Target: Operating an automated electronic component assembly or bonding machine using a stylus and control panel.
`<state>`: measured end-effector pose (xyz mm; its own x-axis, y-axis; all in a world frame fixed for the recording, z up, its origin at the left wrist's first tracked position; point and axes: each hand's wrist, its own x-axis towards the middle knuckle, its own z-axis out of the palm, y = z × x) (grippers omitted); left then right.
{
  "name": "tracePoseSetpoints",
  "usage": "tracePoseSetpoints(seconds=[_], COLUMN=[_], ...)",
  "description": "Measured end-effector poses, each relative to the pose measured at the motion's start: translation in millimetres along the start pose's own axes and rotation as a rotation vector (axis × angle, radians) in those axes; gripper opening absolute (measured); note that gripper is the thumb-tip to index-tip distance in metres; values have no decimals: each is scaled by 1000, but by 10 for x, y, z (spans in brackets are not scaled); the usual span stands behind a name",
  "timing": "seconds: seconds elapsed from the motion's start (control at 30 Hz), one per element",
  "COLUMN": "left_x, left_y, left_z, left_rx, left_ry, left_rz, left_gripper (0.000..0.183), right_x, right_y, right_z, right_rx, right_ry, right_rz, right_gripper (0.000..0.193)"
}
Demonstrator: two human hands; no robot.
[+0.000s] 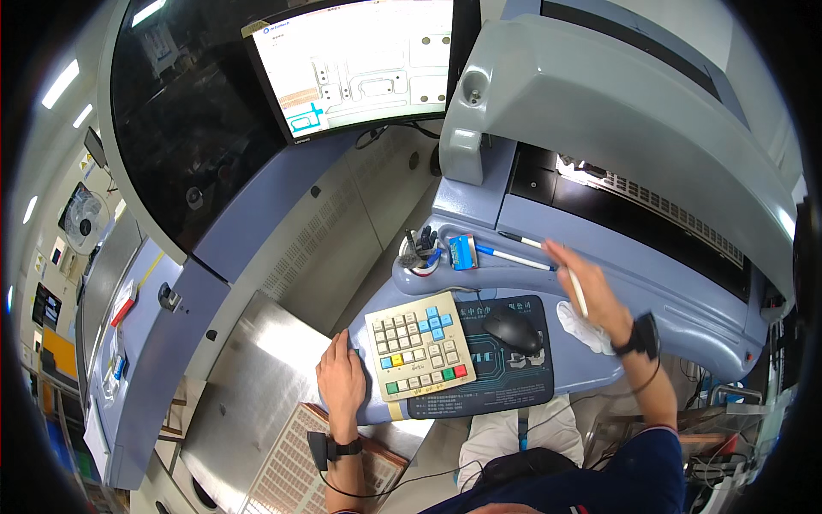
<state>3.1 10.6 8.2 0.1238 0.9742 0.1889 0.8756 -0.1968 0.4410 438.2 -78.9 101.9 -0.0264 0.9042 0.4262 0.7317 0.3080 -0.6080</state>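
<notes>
My left hand [341, 377] lies flat with its fingers stretched out on the front left edge of the blue console, beside the beige keypad [421, 347]. Over the right side of the console, my right hand [595, 295] holds a slim white pen-like stick [579, 293] between thumb and fingers. Below that hand lies a crumpled white cloth [582, 327]. Close to its fingertips, a blue-and-white pen [514, 258] and a dark-tipped white pen [522, 241] rest on the ledge. A black mouse [512, 329] sits on the dark mouse pad [488, 385], away from both hands.
A pen cup [419, 257] and a small blue box [462, 252] stand at the back of the console. Behind them are a monitor [360, 68] and a machine with a grey hood [599, 94]. At lower left, a patterned copper-coloured panel [295, 454] lies on a metal table [235, 420].
</notes>
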Motion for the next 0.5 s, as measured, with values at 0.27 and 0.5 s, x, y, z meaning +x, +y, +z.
tracePoseSetpoints(seconds=[0.27, 0.5], left_x=[-10, -87], left_y=[15, -20], left_z=[-15, -24], left_rx=[21, -22], left_ry=[4, -10], left_rz=[24, 5], left_gripper=[46, 46], right_x=[-1100, -1130], right_y=[-191, -86], right_z=[661, 978], right_rx=[176, 559], right_ry=[307, 650], right_rz=[340, 482], right_gripper=[38, 23])
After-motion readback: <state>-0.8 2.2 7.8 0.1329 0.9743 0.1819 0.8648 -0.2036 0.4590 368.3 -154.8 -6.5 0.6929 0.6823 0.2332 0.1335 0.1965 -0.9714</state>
